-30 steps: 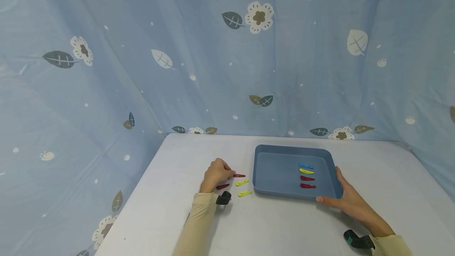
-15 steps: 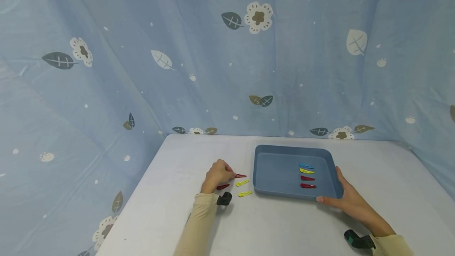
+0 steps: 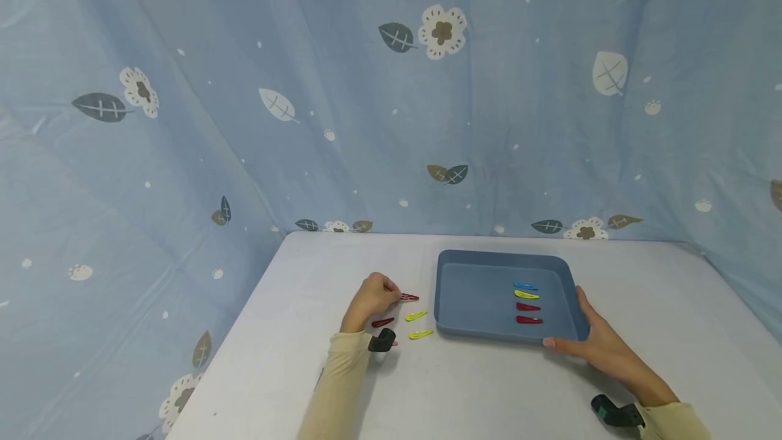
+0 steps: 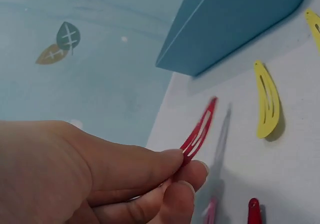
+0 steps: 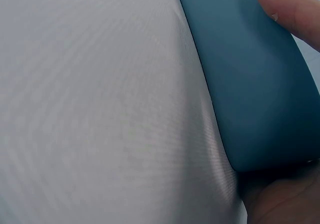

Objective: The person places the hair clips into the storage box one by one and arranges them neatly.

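Observation:
My left hand (image 3: 374, 299) pinches a red snap hair clip (image 4: 200, 129) by one end between thumb and fingers, left of the blue tray (image 3: 470, 333). In the left wrist view the clip's narrow tip points up, its shadow on the table beside it. Beside this hand lie a dark red hair clip (image 3: 383, 322), a yellow hair clip (image 3: 417, 316) and another yellow hair clip (image 3: 421, 334). My right hand (image 3: 601, 345) grips the tray's near right corner, thumb on the front wall (image 5: 240, 84) and fingers along the right side.
Inside the tray, toward its right, a blue clip (image 3: 525, 285), a yellow clip (image 3: 527, 295), a red clip (image 3: 528, 307) and a darker red clip (image 3: 529, 320) form a column. A patterned blue curtain (image 3: 342, 87) hangs behind the white table (image 3: 464, 392).
My left hand has lifted the red hair clip slightly and drawn it a little back to the left. The right hand and tray have stayed in place.

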The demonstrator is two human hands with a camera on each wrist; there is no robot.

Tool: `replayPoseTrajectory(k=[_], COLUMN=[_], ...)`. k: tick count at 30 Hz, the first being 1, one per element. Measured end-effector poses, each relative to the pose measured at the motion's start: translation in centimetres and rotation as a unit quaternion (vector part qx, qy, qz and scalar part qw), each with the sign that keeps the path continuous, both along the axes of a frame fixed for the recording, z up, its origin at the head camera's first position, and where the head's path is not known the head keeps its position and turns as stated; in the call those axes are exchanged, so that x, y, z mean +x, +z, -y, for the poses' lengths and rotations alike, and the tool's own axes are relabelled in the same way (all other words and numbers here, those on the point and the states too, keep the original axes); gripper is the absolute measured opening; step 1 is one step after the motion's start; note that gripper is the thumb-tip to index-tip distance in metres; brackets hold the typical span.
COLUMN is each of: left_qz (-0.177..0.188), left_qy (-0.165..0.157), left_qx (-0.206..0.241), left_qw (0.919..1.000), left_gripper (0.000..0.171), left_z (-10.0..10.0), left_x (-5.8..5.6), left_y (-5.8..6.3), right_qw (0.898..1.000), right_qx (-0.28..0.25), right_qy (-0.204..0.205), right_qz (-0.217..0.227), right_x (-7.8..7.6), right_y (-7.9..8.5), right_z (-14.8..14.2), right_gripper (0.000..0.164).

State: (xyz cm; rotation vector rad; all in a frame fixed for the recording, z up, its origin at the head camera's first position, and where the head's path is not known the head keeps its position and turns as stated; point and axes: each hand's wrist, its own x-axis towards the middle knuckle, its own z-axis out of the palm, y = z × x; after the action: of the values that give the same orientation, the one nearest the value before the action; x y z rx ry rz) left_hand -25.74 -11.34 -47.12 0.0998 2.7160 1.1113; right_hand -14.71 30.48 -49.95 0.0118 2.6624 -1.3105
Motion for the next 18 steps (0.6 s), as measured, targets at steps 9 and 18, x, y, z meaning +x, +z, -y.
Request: replayPoseTrajectory(k=[9,18], left_qz=[0.003,0.001], left_qy=[0.006,-0.002], left_qx=[0.052,0.111], left_qw=[0.9986,0.9938], left_gripper=[0.011,0.014], left_z=[0.7,1.1], left_x=[-0.1,0.0], left_y=[0.6,1.8], right_qw=[1.000,1.000], right_qx=[0.000,-0.008], right_qy=[-0.004,0.003], right_qz=[0.003,-0.005], right_x=[0.2,0.2], right_y=[-0.1,0.1], right_z=[-0.1,0.0], right_gripper=[0.133,0.133])
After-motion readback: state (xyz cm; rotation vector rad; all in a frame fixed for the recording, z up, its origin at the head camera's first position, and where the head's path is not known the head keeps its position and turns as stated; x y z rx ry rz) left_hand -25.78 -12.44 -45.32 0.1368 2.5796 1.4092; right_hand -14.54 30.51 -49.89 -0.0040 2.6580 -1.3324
